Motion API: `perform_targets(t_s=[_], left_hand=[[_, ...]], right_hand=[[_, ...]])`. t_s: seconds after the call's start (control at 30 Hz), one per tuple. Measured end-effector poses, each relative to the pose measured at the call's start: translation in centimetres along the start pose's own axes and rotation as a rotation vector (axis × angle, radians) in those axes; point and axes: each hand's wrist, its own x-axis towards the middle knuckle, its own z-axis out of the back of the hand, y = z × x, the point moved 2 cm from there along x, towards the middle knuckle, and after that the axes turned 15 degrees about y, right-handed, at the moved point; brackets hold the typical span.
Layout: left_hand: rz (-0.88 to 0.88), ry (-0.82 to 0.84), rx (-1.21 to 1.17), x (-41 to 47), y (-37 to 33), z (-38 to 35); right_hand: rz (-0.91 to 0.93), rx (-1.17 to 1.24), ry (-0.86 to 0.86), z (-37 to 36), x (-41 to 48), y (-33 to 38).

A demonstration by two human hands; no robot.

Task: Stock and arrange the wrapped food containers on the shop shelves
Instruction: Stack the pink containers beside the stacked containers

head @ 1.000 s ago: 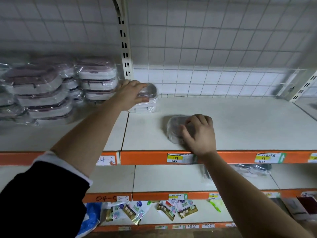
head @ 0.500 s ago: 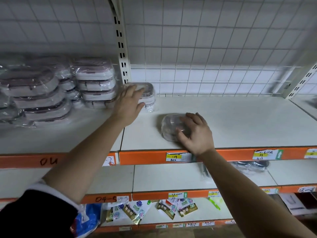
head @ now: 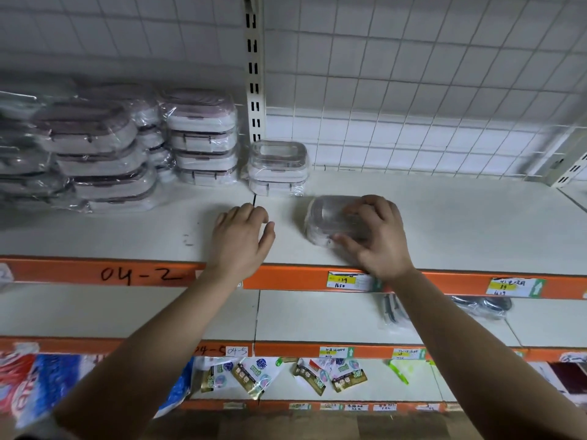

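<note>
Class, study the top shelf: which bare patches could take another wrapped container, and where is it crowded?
Widest patch: the top shelf right of the wrapped container the right hand grips, up to the wire grid. A narrower strip lies before the left stacks, beside the left hand. Crowded: back left, stacks packed to the upright.

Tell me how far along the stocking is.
Done: stacks of wrapped white containers with pink lids sit at left; a small stack of clear wrapped containers stands beside them. In hand: the right hand grips one clear wrapped container; the left hand holds nothing. Left: placing it; the white shelf is mostly bare.
</note>
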Motion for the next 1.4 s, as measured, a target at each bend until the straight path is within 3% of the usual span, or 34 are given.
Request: perform_targets(t_s=[0.13, 0.27, 0.43, 0.6, 0.7, 0.87, 1.07, 1.27, 1.4], left_hand=[[-0.011, 0.016, -0.011, -0.1, -0.1, 0.1], [-0.01, 0.031, 0.018, 0.0, -0.1, 0.2], [-0.005, 0.059, 0.041, 0.1, 0.0, 0.1], [0.002, 0.071, 0.047, 0.2, 0.0, 0.1], [0.008, 0.087, 0.054, 0.3, 0.0, 0.2], [0.007, 0.129, 0.077, 0.4, 0.0, 0.1], [-0.051, 0.058, 0.076, -0.3, -0.6, 0.6], [-0.082, 0.101, 0.138, -0.5, -1.2, 0.8], [-0.06, 0.043, 0.125, -1.9, -3.6, 0.5]], right_hand=[[0.09, -0.019, -0.142, 0.0, 2.8, 1.8], [0.13, 0.048, -0.181, 0.1, 8.2, 4.2], [0.122, 0.107, -0.154, -0.2, 14.4, 6.6], [0.068, 0.031, 0.054, -2.1, 18.2, 6.9], [0.059, 0.019, 0.059, -2.4, 18.6, 6.7], [0.059, -0.009, 0.02, -1.5, 16.5, 6.2], [0.016, 0.062, -0.085, 0.9, 11.0, 4.7], [-0.047, 0.057, -0.078, 3.2, 3.3, 2.0], [-0.083, 0.051, -0.057, 4.7, -1.9, 0.6]])
